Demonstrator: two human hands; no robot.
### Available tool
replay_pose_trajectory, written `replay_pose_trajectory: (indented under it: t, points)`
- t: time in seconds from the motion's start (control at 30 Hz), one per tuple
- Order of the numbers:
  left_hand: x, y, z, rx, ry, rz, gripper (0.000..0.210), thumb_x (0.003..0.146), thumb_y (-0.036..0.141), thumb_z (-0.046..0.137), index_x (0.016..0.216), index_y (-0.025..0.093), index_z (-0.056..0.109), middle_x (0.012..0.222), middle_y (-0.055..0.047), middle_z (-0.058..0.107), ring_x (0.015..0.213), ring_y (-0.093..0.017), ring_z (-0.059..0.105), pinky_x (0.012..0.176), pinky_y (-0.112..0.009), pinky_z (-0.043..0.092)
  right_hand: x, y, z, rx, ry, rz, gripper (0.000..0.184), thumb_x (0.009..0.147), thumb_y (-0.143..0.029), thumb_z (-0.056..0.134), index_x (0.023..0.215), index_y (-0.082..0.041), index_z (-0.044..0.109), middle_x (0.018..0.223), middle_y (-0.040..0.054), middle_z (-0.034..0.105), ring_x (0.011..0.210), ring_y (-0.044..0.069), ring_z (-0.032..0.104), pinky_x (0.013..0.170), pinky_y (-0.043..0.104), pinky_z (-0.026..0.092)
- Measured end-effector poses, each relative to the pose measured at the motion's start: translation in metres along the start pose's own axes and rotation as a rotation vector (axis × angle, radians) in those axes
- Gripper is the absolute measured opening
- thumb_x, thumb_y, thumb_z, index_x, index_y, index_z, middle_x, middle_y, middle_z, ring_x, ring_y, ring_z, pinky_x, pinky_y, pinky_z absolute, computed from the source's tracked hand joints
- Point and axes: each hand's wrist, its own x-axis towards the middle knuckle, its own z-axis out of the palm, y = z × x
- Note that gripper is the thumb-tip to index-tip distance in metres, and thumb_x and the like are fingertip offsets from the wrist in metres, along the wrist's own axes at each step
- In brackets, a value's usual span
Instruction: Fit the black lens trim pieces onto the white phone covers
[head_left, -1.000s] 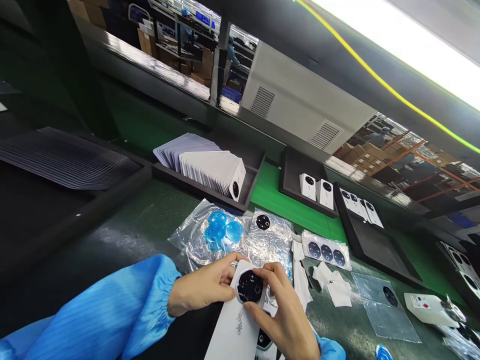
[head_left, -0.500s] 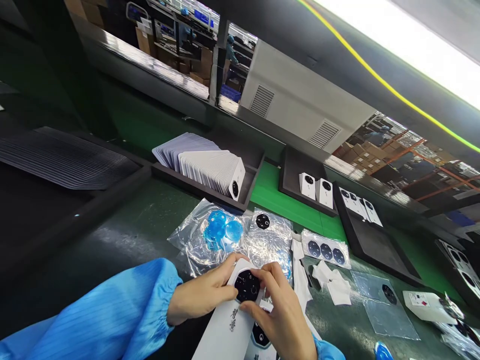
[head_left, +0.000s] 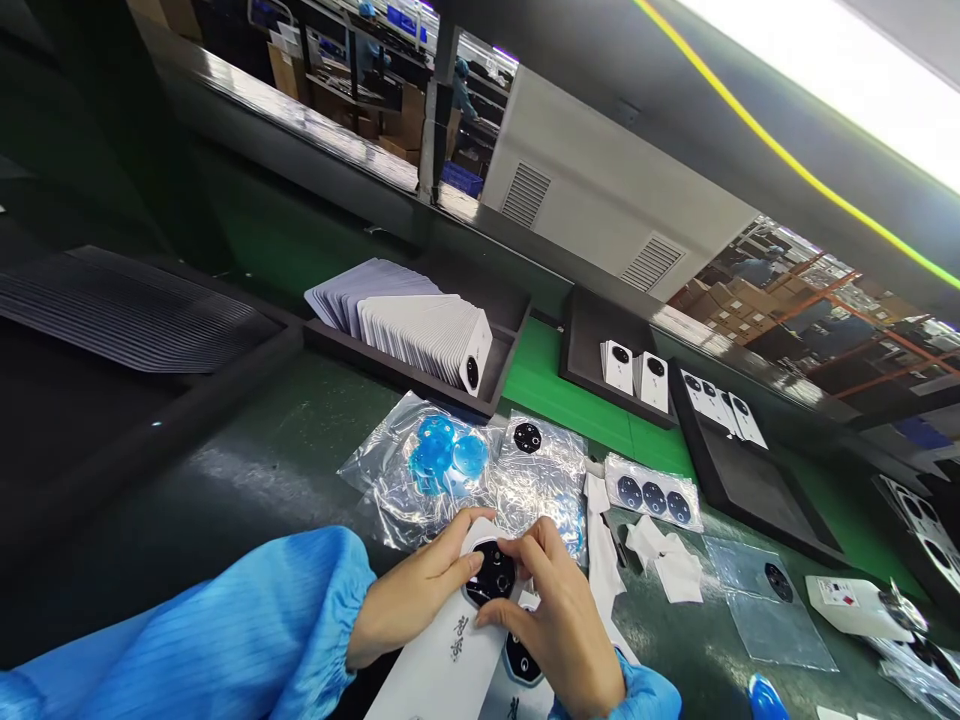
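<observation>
Bench (head_left: 292, 440) ran open beside left sleeve (head_left: 217, 610); lower end of white panel (head_left: 420, 660) fell outside view. Thumb of left hand (head_left: 416, 598) lay farther over black disc (head_left: 493, 580) than half second earlier. Left hand gripped panel's upper side, right hand (head_left: 559, 615) pinched disc across rim; panel slanted between both. Clear plastic bag (head_left: 382, 485) lay just past hands; farther back, black tray (head_left: 420, 384) of fanned panels (head_left: 424, 330).

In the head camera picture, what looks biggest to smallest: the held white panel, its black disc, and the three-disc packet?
Held white panel, cut off below
Three-disc packet
Held panel's black disc, partly covered
</observation>
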Motion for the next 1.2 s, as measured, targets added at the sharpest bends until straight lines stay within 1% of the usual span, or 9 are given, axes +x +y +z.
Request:
replay_pose_trajectory:
  t: [0.13,0.3,0.4,0.57,0.67,0.77,0.93,1.1,1.2]
  points:
    - [0.004,-0.006,0.0,0.011,0.028,0.04,0.054,0.086,0.038,0.046,0.139,0.028,0.035,0.138,-0.004,0.05,0.13,-0.026,0.042,0.11,-0.039,0.027,0.002,0.002,0.001,0.06,-0.042,0.029,0.051,0.058,-0.037,0.088,0.095,-0.017,0.059,0.084,0.0013,0.051,0.07,0.017,0.058,0.058,0.029,0.054]
    - [0.002,-0.002,-0.002,-0.015,-0.023,0.033,0.057,0.089,0.037,0.044,0.142,0.028,0.028,0.126,-0.006,0.057,0.12,-0.026,0.05,0.105,-0.04,0.032,0.004,0.007,0.0,0.14,-0.046,0.015,0.044,0.07,-0.05,0.077,0.094,-0.017,0.059,0.086,0.0044,0.053,0.076,0.02,0.058,0.061,0.031,0.054]
    - [0.002,-0.001,-0.002,-0.025,0.009,0.027,0.057,0.088,0.04,0.046,0.141,0.028,0.029,0.118,-0.006,0.06,0.109,-0.027,0.055,0.1,-0.041,0.035,0.004,0.011,-0.003,0.212,-0.02,0.012,0.038,0.08,-0.053,0.066,0.095,-0.017,0.061,0.089,0.0064,0.055,0.083,0.022,0.059,0.068,0.033,0.054]
    - [0.004,0.0,0.0,-0.149,-0.022,0.052,0.067,0.082,0.053,0.05,0.138,0.025,0.028,0.11,-0.007,0.062,0.094,-0.026,0.06,0.086,-0.04,0.043,-0.003,0.014,-0.006,0.38,0.06,0.237,0.031,0.089,-0.044,0.052,0.106,-0.02,0.062,0.099,0.0086,0.057,0.091,0.022,0.059,0.077,0.036,0.053]
    - [0.003,0.004,0.0,-0.191,-0.036,0.051,0.071,0.08,0.056,0.052,0.137,0.023,0.026,0.105,-0.006,0.063,0.094,-0.025,0.06,0.085,-0.038,0.044,-0.009,0.011,-0.005,0.553,0.03,0.476,0.041,0.086,-0.049,0.05,0.112,-0.018,0.057,0.095,0.0081,0.059,0.083,0.021,0.061,0.07,0.034,0.053]
    - [0.002,0.007,-0.001,-0.173,-0.022,0.036,0.068,0.079,0.056,0.053,0.134,0.023,0.031,0.1,-0.003,0.062,0.091,-0.023,0.058,0.084,-0.035,0.043,-0.011,0.005,-0.003,0.849,-0.091,0.634,0.059,0.078,-0.061,0.057,0.116,-0.016,0.051,0.073,-0.0007,0.057,0.063,0.016,0.059,0.061,0.031,0.051]
    - [0.0,0.006,0.001,-0.144,-0.039,0.009,0.067,0.077,0.053,0.057,0.133,0.024,0.034,0.102,-0.003,0.061,0.09,-0.021,0.057,0.077,-0.032,0.043,-0.007,-0.006,-0.003,1.112,-0.091,0.7,0.075,0.061,-0.072,0.069,0.108,-0.016,0.05,0.054,-0.0097,0.049,0.047,0.013,0.056,0.05,0.026,0.047]
    - [-0.003,0.006,0.004,-0.069,-0.015,-0.031,0.078,0.065,0.036,0.064,0.135,0.025,0.033,0.088,0.002,0.063,0.076,-0.019,0.056,0.066,-0.029,0.042,-0.006,-0.016,-0.007,1.137,-0.048,0.702,0.072,0.059,-0.071,0.072,0.103,-0.017,0.052,0.054,-0.0102,0.05,0.044,0.012,0.056,0.05,0.026,0.045]
    - [-0.004,0.011,0.004,-0.108,-0.042,-0.046,0.084,0.06,0.04,0.067,0.135,0.022,0.033,0.091,0.0,0.062,0.079,-0.019,0.055,0.07,-0.029,0.043,-0.007,-0.019,-0.007,1.143,-0.037,0.693,0.069,0.061,-0.069,0.072,0.103,-0.018,0.053,0.053,-0.0103,0.049,0.045,0.012,0.056,0.05,0.026,0.045]
